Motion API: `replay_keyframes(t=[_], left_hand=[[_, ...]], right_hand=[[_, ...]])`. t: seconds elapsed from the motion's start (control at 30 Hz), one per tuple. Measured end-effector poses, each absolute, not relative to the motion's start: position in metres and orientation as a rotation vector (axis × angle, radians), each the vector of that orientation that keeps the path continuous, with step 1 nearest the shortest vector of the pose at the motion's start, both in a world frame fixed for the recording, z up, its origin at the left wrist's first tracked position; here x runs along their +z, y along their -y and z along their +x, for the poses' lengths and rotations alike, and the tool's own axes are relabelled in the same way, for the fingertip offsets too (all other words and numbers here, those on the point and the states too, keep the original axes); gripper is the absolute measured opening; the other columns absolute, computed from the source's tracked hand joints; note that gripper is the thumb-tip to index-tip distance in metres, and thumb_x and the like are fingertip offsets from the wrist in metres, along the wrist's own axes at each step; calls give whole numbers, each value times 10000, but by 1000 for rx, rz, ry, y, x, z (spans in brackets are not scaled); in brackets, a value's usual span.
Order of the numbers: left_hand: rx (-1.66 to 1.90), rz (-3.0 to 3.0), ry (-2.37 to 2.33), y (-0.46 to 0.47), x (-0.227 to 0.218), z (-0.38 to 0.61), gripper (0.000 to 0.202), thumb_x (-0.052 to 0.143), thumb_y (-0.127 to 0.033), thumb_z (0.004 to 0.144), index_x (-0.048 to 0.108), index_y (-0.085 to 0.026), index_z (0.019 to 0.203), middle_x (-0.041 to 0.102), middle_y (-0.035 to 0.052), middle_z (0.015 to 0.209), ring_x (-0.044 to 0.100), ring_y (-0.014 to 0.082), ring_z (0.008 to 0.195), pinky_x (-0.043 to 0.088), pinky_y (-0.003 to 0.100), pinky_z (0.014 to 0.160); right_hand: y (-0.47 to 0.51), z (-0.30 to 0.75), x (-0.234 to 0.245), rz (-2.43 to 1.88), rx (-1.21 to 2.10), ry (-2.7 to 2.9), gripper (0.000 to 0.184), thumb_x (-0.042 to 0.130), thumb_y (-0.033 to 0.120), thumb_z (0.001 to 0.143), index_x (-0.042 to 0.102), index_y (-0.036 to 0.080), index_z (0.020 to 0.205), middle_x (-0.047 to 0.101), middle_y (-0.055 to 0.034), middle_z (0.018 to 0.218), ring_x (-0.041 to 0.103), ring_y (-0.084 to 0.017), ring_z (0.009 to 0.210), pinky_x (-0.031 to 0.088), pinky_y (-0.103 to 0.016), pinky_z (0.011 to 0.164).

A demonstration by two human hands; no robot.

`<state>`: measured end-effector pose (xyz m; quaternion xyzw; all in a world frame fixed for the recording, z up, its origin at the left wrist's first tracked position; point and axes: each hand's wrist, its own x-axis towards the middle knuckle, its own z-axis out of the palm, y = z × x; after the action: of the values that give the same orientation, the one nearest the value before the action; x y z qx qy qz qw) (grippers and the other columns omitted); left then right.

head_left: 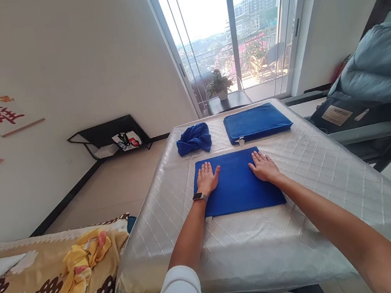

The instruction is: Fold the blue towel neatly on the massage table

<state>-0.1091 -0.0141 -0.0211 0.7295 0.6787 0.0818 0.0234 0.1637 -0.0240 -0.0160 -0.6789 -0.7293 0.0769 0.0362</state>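
Blue towel [237, 184] under flat left hand [207, 178], right hand [264, 166]

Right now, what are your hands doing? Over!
Left hand and right hand open, flat on folded blue towel. Crumpled towel and folded stack beyond, apart.

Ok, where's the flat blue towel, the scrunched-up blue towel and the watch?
flat blue towel [238, 187], head view, its bare middle.
scrunched-up blue towel [193, 139], head view, middle of the bundle.
watch [199, 197], head view, its face, left wrist.
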Motion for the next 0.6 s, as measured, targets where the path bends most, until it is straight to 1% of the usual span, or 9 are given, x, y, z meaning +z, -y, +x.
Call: replay_keyframes(t=[0.07,0.17,0.23,0.33,0.4,0.47,0.53,0.6], left_hand=[[265,2190,-2197,17,-23,-138,855,38,-658,996,308,-86,1572,280,159,1642,244,270,1528,192,434,1247],[276,2161,-2225,20,-27,-154,864,45,-663,996,302,-67,1567,268,175,1642,260,272,1522,207,427,1241],[270,2158,-2224,20,-28,-153,882,57,-678,992,289,-51,1568,253,182,1645,245,270,1527,193,420,1244],[230,2161,-2213,21,-25,-153,884,65,-683,989,269,-55,1577,230,175,1654,230,264,1532,184,408,1247],[172,2158,-2223,19,-20,-153,877,83,-682,990,278,-60,1576,253,177,1647,241,275,1529,189,419,1246],[142,2142,-2289,16,-13,-147,888,114,-684,991,308,-31,1560,298,210,1623,260,306,1520,189,442,1244],[202,2201,-2320,8,-4,-125,888,129,-672,999,340,3,1537,320,239,1606,264,325,1516,180,452,1245],[315,2383,-2161,-3,1,-84,847,118,-634,1018,363,-6,1529,322,220,1612,260,300,1520,176,426,1250]], right_hand=[[20,163,-12,-2100,256,2273,740,159,504,1018,173,71,1619,111,-94,1690,87,-218,1555,86,-432,1255],[7,161,-4,-2088,243,2284,733,173,492,1017,189,70,1616,133,-98,1686,100,-229,1553,83,-453,1253],[-3,160,-1,-2078,237,2264,724,170,480,1021,194,66,1614,147,-102,1684,119,-232,1551,96,-446,1251],[-15,160,-6,-2081,239,2237,720,170,474,1024,202,60,1611,163,-110,1680,133,-228,1548,117,-423,1248],[-19,161,-13,-2070,212,2217,723,170,480,1024,208,58,1609,168,-112,1680,133,-225,1548,122,-410,1247],[-20,163,-19,-2055,184,2201,728,168,489,1024,212,57,1608,173,-113,1679,138,-225,1547,120,-405,1248],[-20,164,-23,-2045,181,2200,732,165,496,1023,215,59,1608,178,-112,1678,144,-225,1546,119,-408,1248],[-20,165,-25,-2042,182,2198,733,166,496,1022,216,57,1608,181,-112,1677,143,-226,1546,123,-413,1248]])
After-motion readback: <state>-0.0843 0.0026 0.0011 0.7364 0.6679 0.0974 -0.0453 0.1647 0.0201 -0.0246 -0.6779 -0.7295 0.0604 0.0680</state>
